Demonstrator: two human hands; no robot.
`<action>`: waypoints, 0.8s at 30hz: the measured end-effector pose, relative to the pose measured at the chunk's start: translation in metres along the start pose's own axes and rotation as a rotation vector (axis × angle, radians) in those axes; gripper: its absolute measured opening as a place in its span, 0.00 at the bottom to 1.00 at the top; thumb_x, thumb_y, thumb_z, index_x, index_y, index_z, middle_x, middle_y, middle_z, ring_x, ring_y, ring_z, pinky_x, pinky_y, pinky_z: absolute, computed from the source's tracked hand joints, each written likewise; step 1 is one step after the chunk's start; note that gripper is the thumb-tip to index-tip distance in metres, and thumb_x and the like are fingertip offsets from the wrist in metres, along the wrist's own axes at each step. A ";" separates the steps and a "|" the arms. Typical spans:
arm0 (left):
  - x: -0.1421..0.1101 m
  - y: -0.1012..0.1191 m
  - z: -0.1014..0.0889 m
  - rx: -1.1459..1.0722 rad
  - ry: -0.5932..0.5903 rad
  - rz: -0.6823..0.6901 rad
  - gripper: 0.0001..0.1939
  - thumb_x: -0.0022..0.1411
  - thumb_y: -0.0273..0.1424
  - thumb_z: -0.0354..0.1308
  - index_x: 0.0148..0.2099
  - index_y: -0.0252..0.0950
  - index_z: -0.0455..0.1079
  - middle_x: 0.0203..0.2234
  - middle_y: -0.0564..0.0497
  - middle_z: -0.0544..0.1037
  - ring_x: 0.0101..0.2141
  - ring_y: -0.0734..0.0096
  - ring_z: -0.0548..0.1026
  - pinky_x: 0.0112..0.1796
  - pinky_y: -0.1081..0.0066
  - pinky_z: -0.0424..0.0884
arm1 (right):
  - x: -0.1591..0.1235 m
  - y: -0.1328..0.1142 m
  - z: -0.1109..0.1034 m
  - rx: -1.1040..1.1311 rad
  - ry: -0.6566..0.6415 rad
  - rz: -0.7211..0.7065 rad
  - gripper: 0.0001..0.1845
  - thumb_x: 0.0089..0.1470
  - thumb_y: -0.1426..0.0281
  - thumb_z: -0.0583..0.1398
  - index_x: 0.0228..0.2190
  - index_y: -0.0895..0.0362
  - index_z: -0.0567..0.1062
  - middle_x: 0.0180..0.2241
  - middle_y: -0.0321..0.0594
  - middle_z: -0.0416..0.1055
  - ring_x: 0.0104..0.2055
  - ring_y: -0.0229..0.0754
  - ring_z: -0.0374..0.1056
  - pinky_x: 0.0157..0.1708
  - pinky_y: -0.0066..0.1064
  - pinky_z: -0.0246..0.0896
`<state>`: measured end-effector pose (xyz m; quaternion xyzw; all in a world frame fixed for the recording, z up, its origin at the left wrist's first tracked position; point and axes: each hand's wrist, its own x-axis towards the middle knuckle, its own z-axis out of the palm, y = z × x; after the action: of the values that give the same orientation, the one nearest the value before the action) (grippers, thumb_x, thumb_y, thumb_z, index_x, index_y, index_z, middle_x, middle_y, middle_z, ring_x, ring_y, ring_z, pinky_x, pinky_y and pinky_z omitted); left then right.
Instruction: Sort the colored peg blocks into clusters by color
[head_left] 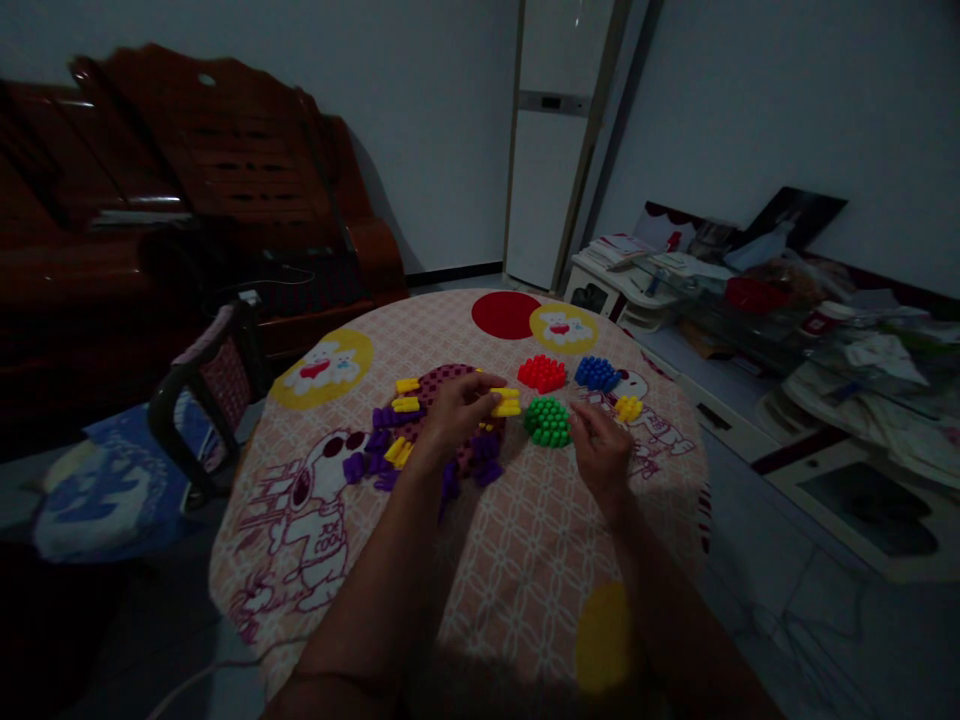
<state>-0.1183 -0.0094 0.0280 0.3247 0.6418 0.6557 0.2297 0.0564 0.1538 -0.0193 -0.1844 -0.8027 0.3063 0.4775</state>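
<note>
My left hand (459,408) pinches a small cluster of yellow pegs (507,402) over the middle of the table. Beneath and around that hand lie several purple pieces (379,440) and yellow pieces (399,452), set around a dark red patterned round patch that is partly hidden. My right hand (602,447) is closed, its thumb and fingers together beside the cluster of green pegs (548,422); whether it grips anything small cannot be made out. Behind the green pegs are a red cluster (542,373) and a blue cluster (598,374). A smaller yellow cluster (628,408) sits to the right.
A patterned cloth covers the round table (517,530). A chair (202,390) stands at its left, with a wooden bench (225,160) behind. Along the right wall is a cluttered low cabinet (720,400). A tall white unit (551,150) stands in the back corner.
</note>
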 end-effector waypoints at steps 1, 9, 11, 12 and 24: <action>-0.001 -0.001 0.012 -0.068 0.004 0.000 0.20 0.53 0.40 0.65 0.44 0.33 0.76 0.33 0.47 0.80 0.30 0.65 0.78 0.32 0.67 0.75 | -0.001 -0.007 0.004 0.103 -0.043 0.067 0.16 0.59 0.59 0.60 0.40 0.55 0.81 0.36 0.44 0.82 0.33 0.44 0.78 0.34 0.34 0.74; -0.013 -0.013 0.072 0.045 0.104 0.176 0.10 0.59 0.33 0.60 0.43 0.34 0.74 0.35 0.49 0.80 0.32 0.70 0.78 0.34 0.73 0.74 | 0.001 -0.022 0.009 0.630 -0.283 0.514 0.20 0.53 0.53 0.65 0.26 0.58 0.79 0.21 0.38 0.76 0.18 0.38 0.70 0.18 0.26 0.65; -0.016 -0.014 0.076 0.110 0.101 0.202 0.09 0.61 0.32 0.59 0.43 0.35 0.73 0.37 0.49 0.81 0.34 0.70 0.79 0.35 0.73 0.75 | 0.003 -0.017 0.004 0.632 -0.254 0.512 0.18 0.53 0.54 0.65 0.26 0.58 0.79 0.21 0.37 0.76 0.18 0.38 0.70 0.18 0.26 0.65; -0.017 -0.015 0.077 0.131 0.089 0.213 0.10 0.61 0.31 0.59 0.44 0.35 0.73 0.38 0.48 0.81 0.35 0.69 0.80 0.36 0.72 0.75 | 0.004 -0.013 0.001 0.612 -0.217 0.503 0.18 0.53 0.55 0.65 0.27 0.58 0.79 0.21 0.37 0.75 0.18 0.38 0.70 0.18 0.26 0.64; -0.007 -0.030 0.059 0.219 0.066 0.226 0.12 0.62 0.30 0.57 0.47 0.34 0.75 0.41 0.46 0.82 0.35 0.70 0.80 0.37 0.71 0.77 | 0.014 0.064 -0.038 -0.540 0.080 0.306 0.13 0.57 0.64 0.60 0.25 0.57 0.76 0.26 0.43 0.76 0.27 0.41 0.67 0.31 0.31 0.55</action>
<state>-0.0743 0.0283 -0.0047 0.3963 0.6758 0.6139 0.0965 0.0833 0.2218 -0.0399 -0.4353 -0.7983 0.1430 0.3909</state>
